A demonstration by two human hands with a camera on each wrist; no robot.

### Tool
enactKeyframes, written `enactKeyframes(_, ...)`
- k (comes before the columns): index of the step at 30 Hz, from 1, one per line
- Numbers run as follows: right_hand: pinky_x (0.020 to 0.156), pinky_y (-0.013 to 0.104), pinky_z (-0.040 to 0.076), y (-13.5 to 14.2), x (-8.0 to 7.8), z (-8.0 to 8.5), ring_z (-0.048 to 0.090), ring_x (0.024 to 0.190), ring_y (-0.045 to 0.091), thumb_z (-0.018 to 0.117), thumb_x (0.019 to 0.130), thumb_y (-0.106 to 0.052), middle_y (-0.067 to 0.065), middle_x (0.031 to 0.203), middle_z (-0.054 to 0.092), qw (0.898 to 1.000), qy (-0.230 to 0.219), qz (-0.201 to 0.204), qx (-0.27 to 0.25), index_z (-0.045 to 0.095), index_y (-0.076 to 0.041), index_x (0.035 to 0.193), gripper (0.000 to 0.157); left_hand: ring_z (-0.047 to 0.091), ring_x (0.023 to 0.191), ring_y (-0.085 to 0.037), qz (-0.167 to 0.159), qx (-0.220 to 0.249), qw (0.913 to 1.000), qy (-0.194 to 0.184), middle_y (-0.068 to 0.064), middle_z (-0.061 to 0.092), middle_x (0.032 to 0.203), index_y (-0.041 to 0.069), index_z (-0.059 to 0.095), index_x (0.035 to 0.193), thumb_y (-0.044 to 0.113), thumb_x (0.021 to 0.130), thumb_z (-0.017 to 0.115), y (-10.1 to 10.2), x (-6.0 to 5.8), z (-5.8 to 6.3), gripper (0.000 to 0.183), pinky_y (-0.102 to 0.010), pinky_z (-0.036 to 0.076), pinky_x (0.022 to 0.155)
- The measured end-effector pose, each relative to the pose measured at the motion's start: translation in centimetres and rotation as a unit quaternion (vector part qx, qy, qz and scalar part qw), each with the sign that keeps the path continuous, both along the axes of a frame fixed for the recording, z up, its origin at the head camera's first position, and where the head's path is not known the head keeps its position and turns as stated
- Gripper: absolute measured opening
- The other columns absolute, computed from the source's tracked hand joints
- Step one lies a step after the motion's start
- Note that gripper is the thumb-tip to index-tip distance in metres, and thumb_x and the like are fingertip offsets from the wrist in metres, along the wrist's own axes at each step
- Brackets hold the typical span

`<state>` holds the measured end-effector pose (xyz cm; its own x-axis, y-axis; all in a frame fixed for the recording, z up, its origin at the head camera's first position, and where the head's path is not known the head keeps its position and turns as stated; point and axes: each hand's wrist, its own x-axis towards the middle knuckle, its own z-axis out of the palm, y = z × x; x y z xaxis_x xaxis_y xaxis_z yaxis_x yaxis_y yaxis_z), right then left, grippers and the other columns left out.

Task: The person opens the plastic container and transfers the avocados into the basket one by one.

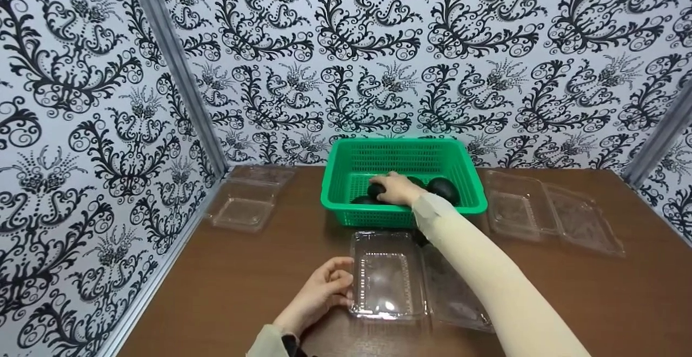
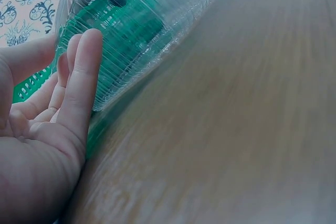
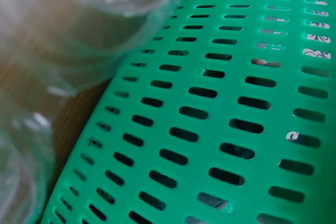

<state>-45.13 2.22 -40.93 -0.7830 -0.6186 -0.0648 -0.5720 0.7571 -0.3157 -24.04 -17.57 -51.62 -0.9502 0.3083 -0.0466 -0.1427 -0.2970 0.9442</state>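
Observation:
My left hand (image 1: 327,286) holds the left edge of an opened clear plastic clamshell container (image 1: 386,284); the left wrist view shows the thumb at its rim and the fingers against its ribbed side. The container's lid (image 1: 457,297) lies folded out to the right, partly under my right arm. Inside the green basket (image 1: 335,184), my right hand (image 1: 397,188) grips a dark, rounded avocado (image 1: 374,190). Beside that hand sits another dark avocado (image 1: 443,189), with more partly hidden. In the right wrist view only the slotted basket wall and blurred clear plastic appear, not the hand.
Two more opened clear clamshells lie on the brown table (image 1: 303,227): a left container (image 1: 243,205) near the wall and a right container (image 1: 519,205) with its lid spread outward. Patterned walls (image 1: 400,75) stand behind and at the left.

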Motion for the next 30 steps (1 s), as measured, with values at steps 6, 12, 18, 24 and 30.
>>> enactKeyframes(6,0.104,0.06,0.035,-0.1,0.0,0.1,0.033,0.132,0.048,0.054,0.097,-0.012,0.028,0.146,0.035,1.0,-0.025,-0.008,0.011,0.043,-0.011,0.146,0.05,0.056,0.068,-0.014,0.0,-0.001,1.0,0.001,-0.007,0.056,0.09,-0.006,0.038,0.134,0.002,0.095,0.057,0.1,0.1,0.0,0.044,-0.027,0.056,0.061)
enactKeyframes(12,0.106,0.059,0.033,0.1,-0.1,-0.3,0.029,0.136,0.046,0.05,0.098,-0.011,0.026,0.149,0.032,0.999,-0.043,-0.014,0.013,0.039,-0.012,0.148,0.051,0.056,0.069,-0.014,-0.007,0.001,1.0,0.002,-0.006,0.057,0.09,-0.006,0.038,0.135,0.003,0.095,0.057,0.1,0.1,0.0,0.045,-0.028,0.056,0.062)
enactKeyframes(18,0.111,0.056,0.028,0.3,-0.1,-0.7,0.024,0.14,0.041,0.046,0.099,-0.008,0.017,0.148,0.041,0.999,-0.045,-0.012,0.009,0.04,-0.01,0.148,0.049,0.057,0.07,-0.014,-0.017,0.011,0.9998,0.005,-0.006,0.056,0.091,-0.007,0.036,0.136,0.002,0.096,0.056,0.1,0.1,-0.3,0.045,-0.027,0.056,0.062)
enactKeyframes(24,0.112,0.054,0.025,0.4,0.1,-0.5,0.026,0.139,0.041,0.045,0.1,-0.012,0.018,0.148,0.04,0.999,-0.039,-0.003,0.005,0.039,-0.007,0.148,0.048,0.057,0.069,-0.014,-0.011,0.008,0.9999,0.003,-0.006,0.057,0.09,-0.007,0.037,0.135,0.002,0.094,0.058,-0.1,0.1,-0.3,0.046,-0.027,0.056,0.062)
enactKeyframes(30,0.113,0.052,0.025,0.5,0.5,0.7,0.028,0.139,0.039,0.043,0.102,-0.016,0.017,0.147,0.041,1.0,-0.024,0.007,-0.003,0.041,-0.003,0.146,0.046,0.057,0.069,-0.014,-0.001,0.003,1.0,-0.004,-0.006,0.057,0.089,-0.006,0.039,0.133,0.001,0.094,0.058,-0.9,-0.3,0.2,0.045,-0.028,0.056,0.063)
